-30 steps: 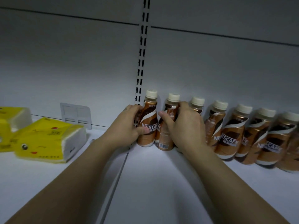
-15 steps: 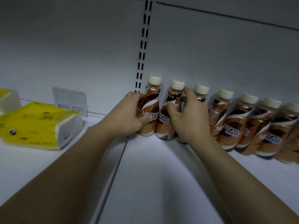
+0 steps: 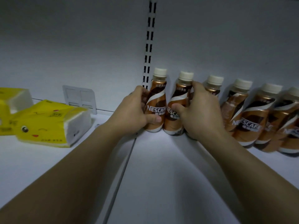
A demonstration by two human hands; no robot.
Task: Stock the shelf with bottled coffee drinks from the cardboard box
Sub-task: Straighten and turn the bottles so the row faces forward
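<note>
I am setting two bottles at the back of the shelf [image 3: 161,167], my left hand [image 3: 131,117] wrapped round the end bottle [image 3: 156,102], my right hand [image 3: 200,112] gripping its neighbour [image 3: 177,107]; next, I judge, both hands should let go gently.

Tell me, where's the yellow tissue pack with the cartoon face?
The yellow tissue pack lies on the white shelf at the left of the head view, beside another yellow pack, left of the bottle row.
</note>
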